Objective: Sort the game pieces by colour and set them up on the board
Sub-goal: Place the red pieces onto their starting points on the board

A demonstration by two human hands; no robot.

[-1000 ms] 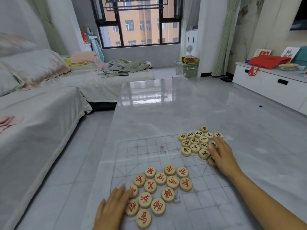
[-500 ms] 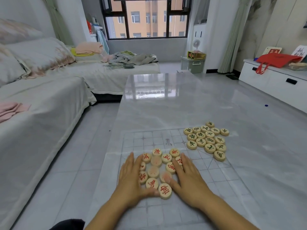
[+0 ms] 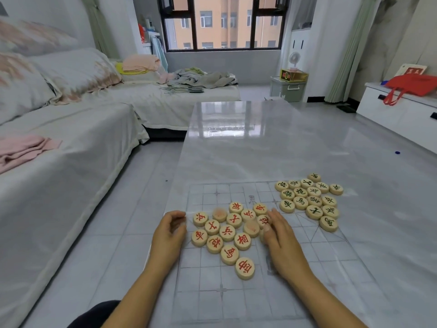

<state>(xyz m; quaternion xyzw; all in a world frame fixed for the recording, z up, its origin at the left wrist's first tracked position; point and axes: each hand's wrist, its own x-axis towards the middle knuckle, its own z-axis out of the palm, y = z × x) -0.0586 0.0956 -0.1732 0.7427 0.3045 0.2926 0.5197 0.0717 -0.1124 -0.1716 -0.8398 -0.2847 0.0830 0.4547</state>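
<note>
A pale grid board [image 3: 236,301] lies on the grey marble table [image 3: 248,147]. Several round wooden pieces with red characters [image 3: 227,233] are bunched on the board's near left part. A second bunch with dark green characters [image 3: 309,200] sits at the board's far right corner. My left hand [image 3: 169,235] is at the left edge of the red bunch with its fingers curled; blur hides whether it holds a piece. My right hand [image 3: 282,245] lies flat against the red bunch's right side, fingertips on two pieces, partly covering one.
A covered sofa [image 3: 71,162] with pillows and a pink cloth runs along the left, close to the table's left edge. A white cabinet [image 3: 402,114] with a red bag stands at the right. My dark-clothed knee [image 3: 99,313] shows at the bottom.
Both hands have drawn apart off the top of the red bunch. The left one has slid to its left edge and curled; the right one sits at its right side. The red pieces lie more spread.
</note>
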